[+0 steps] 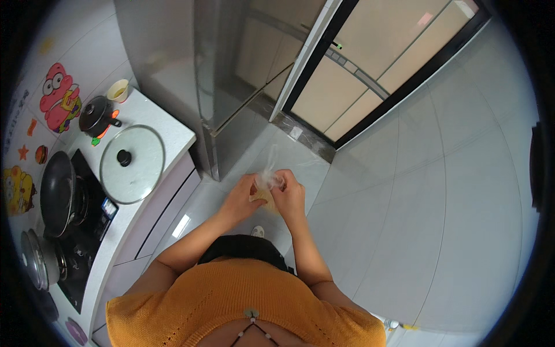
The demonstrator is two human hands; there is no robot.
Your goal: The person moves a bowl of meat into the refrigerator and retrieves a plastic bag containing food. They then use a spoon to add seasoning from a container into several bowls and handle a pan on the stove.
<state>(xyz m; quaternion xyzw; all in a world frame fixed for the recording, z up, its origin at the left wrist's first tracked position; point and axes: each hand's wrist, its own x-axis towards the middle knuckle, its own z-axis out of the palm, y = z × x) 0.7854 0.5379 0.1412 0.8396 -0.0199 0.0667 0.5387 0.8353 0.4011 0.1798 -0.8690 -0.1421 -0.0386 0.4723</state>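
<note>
A clear plastic bag with pale yellowish contents is held up in front of my body, above the tiled floor. Its gathered, twisted top sits between my two hands. My left hand grips the bag's left side, thumb across the front. On the other side, my right hand pinches the gathered plastic near the neck with bent fingers. A loose end of the plastic points up past the fingertips. What exactly the bag contains is too blurred to tell.
Left stands a counter with a glass lid, a small black pot, a cup and a wok on a gas stove. A steel refrigerator stands ahead, beside a framed door. A tiled wall rises right.
</note>
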